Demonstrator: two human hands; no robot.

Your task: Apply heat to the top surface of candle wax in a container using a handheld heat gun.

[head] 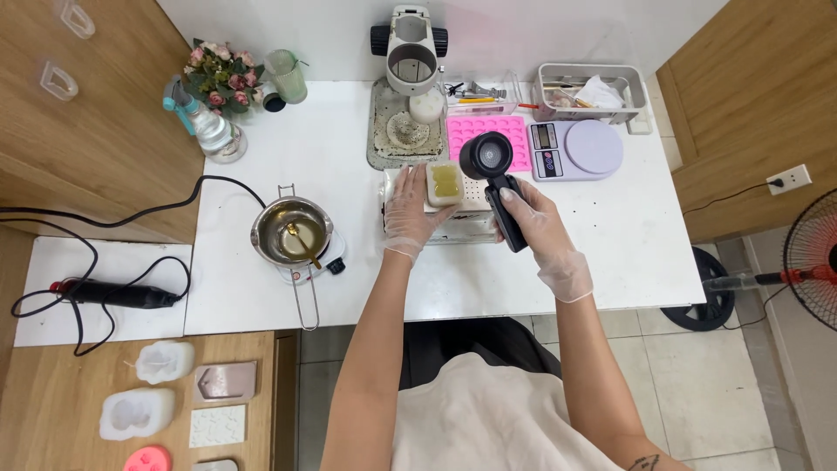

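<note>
Seen from above, a person stands at a white table [610,253], both hands in thin clear gloves. The right hand [536,218] has its fingers wrapped tight around the handle of a black heat gun [495,179], whose round nozzle end sits above the table's middle, just right of a small white mould filled with yellowish wax [445,184]. The left hand [411,209] lies with fingers spread and mostly flat, its fingertips touching the left side of that mould. The mould rests on a pale perforated tray [475,199] in front of the person.

Behind the tray lie a pink silicone mould with many small cavities [488,138] and a lilac digital kitchen scale [577,149]. A white stand with a round opening [410,52] rises at the back edge, beside a grey basket of small items [593,92]. To the left, a steel melting pot with a spoon in it [292,231] sits on a small warmer. A spray bottle [205,126] and a bunch of pink flowers [222,78] stand at the far left corner. A black corded tool [113,295] lies on a lower white shelf, and several white and pink moulds [166,410] rest on a wooden surface at the lower left.
</note>
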